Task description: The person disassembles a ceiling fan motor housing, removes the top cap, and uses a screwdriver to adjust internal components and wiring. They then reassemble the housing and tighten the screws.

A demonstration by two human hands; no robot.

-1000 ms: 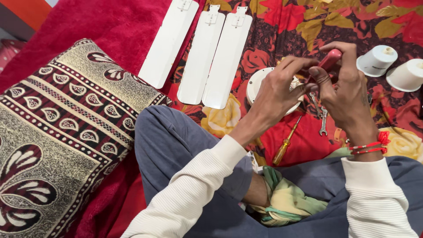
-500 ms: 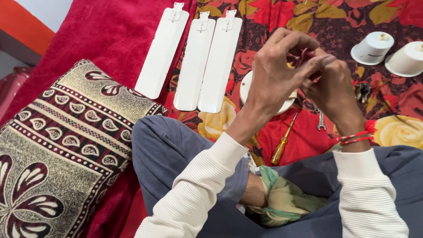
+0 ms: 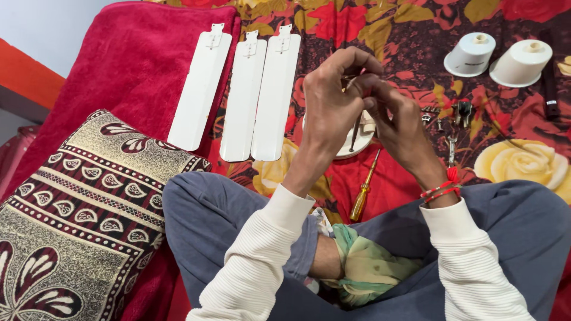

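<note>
A small part point(image 3: 361, 83), too tiny and too hidden to be identified, is pinched between the fingertips of both hands, raised above a white round plate point(image 3: 357, 145) on the flowered cloth point(image 3: 416, 30). The left hand point(image 3: 333, 107) is curled tight, its fingers closed around the part from the left; the right hand point(image 3: 401, 125) meets it from the right, thumb and forefinger pressed shut on the same piece. A thin dark rod point(image 3: 354, 132) is seen hanging below the hands, though which hand has it cannot be told. Red thread bands point(image 3: 441, 188) are worn on the right wrist.

A yellow-handled screwdriver point(image 3: 364, 189) is laid just near of the plate, pointing far. Small metal screws and fittings point(image 3: 449, 119) are scattered to the right of the hands. Two white cone-shaped cups point(image 3: 498, 58) are set far right, with a dark rod point(image 3: 550, 83) beside them. Three white fan blades point(image 3: 241, 92) are lined up side by side at far left, partly on a red blanket point(image 3: 119, 77). A patterned cushion point(image 3: 77, 220) is placed near left, against the person's crossed legs in grey trousers point(image 3: 226, 220).
</note>
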